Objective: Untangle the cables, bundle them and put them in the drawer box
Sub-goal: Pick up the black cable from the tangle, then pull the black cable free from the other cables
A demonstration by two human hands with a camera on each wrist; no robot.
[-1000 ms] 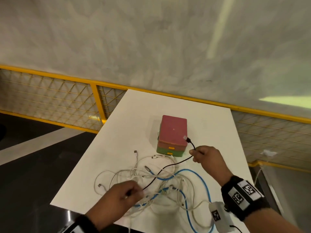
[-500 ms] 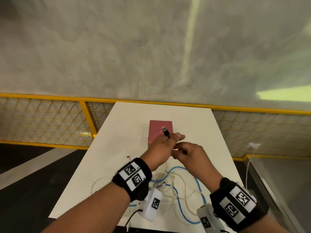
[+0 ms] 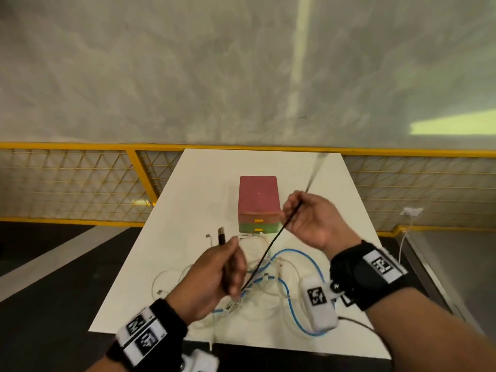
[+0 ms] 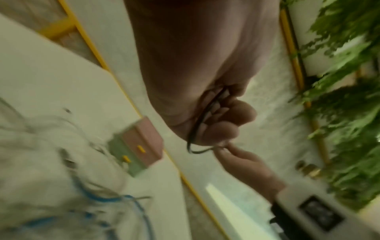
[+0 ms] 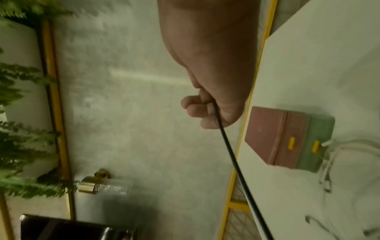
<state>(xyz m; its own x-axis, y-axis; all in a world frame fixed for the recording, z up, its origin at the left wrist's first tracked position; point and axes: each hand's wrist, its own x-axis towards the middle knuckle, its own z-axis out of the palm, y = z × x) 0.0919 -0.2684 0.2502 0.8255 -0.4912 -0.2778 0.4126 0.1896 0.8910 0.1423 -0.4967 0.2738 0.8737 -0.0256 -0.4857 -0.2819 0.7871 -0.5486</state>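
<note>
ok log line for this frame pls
phase: bundling | left hand grips black cable by plug end | right hand grips its run | drawer box shut | white and blue cables tangled on table

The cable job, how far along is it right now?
Early. Done: the black cable looks lifted out of the tangle. In hand: the left hand grips its plug end and the right hand holds it further along, stretched between them, not yet bundled. Left: the white cables and blue cable lie tangled on the table; both drawers of the drawer box look shut.
</note>
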